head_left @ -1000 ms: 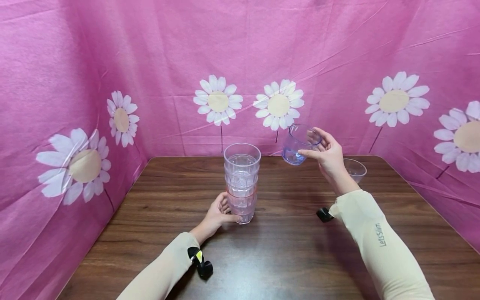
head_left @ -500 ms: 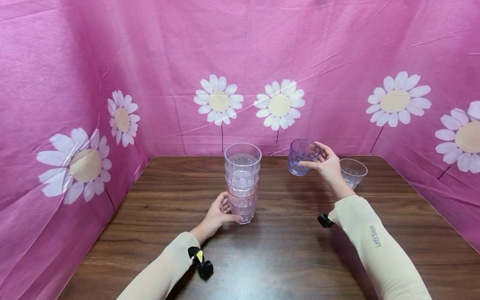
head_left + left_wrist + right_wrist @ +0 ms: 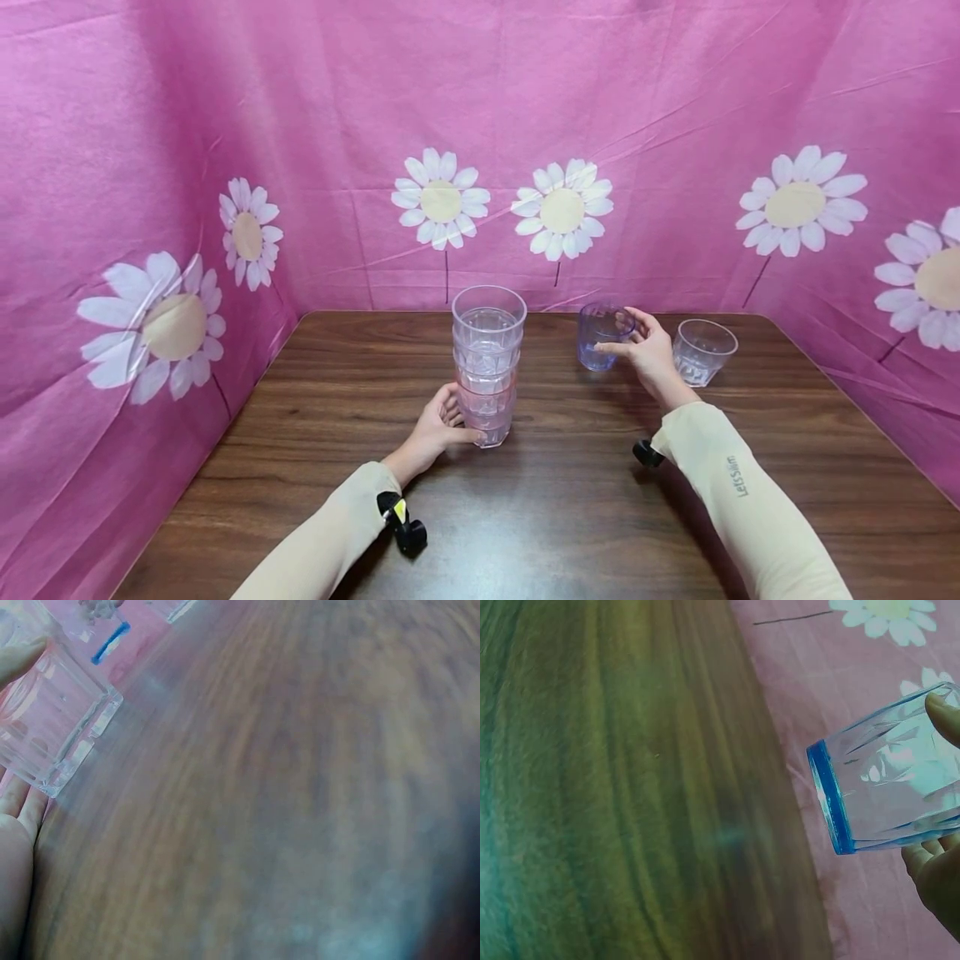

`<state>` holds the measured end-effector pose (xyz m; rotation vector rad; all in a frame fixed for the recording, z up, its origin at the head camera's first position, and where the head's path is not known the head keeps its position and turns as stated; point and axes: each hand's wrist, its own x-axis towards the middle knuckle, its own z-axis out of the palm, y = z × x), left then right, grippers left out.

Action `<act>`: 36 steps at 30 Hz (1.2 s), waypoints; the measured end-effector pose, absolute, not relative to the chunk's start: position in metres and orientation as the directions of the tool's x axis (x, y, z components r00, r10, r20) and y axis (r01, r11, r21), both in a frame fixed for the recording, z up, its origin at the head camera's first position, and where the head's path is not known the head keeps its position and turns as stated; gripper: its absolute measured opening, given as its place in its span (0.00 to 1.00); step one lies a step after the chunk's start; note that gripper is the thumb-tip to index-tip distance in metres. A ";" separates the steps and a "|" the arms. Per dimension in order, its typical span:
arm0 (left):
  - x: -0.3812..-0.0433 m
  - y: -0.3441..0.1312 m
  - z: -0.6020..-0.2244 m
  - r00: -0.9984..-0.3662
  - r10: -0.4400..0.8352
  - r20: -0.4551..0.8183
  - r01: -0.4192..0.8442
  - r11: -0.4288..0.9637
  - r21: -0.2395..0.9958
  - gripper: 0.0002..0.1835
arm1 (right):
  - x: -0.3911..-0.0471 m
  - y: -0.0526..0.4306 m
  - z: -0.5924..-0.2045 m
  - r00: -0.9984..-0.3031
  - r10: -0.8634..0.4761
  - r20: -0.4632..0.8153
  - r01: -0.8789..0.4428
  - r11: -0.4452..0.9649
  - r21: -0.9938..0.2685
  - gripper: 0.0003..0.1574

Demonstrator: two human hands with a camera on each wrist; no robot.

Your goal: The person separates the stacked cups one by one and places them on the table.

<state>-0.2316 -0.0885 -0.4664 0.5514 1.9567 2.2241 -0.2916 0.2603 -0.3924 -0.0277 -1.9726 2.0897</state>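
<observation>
Two holds appear: left grip point(image 3: 430, 433) clasps a tumbler stack point(image 3: 487, 354), right grip point(image 3: 649, 354) pinches a blue-tinted tumbler point(image 3: 591, 335) at its left, seemingly just above the bench point(image 3: 360, 400), probably a transfer step, calling for a level base.

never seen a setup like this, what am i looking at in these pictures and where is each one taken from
There is no robot here: these are a person's bare left hand and right hand. The wide view comes from a camera on the head, looking forward and down; the two tilted views come from cameras worn on the wrists. On the wooden table stands a stack of see-through cups, its lower part held by the left hand. A single clear cup stands to the right. The right hand holds a blue-tinted cup; the right wrist view shows its bright blue base up close. Behind everything hangs a pink cloth with white flowers.
</observation>
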 end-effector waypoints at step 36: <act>-0.232 -0.088 -0.466 -0.920 0.338 0.198 0.150 -0.165 0.975 0.40 | -0.294 0.274 -0.419 -0.961 0.246 0.124 -0.110 0.068 -0.992 0.58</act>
